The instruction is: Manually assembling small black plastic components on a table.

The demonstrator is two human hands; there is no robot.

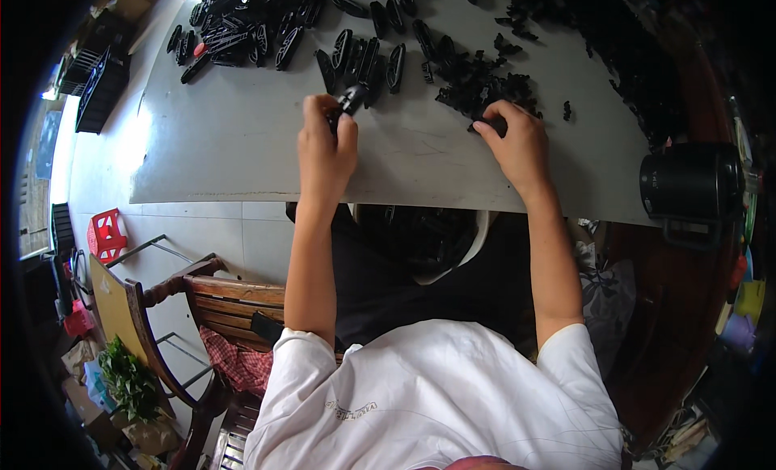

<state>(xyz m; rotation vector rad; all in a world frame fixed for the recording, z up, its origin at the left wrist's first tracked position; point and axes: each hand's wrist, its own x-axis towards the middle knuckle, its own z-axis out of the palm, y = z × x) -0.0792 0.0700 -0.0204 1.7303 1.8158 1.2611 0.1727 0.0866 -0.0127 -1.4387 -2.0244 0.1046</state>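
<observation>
My left hand [326, 134] is closed round a long black plastic part [351, 101], raised at a tilt over the grey table [242, 159]. Beyond it lie several similar long black parts [356, 59]. My right hand [516, 139] is at the near edge of a heap of small black pieces [485, 84], its thumb and fingers pinched together. Something dark shows between those fingers, but its shape is too unclear to name.
A larger pile of long black parts [242, 33] covers the far left of the table, with a small red piece [200, 48] in it. More black bits [614, 58] spread at the far right. A black mug-like container [691, 183] stands at the right edge. A wooden chair [234, 292] is at lower left.
</observation>
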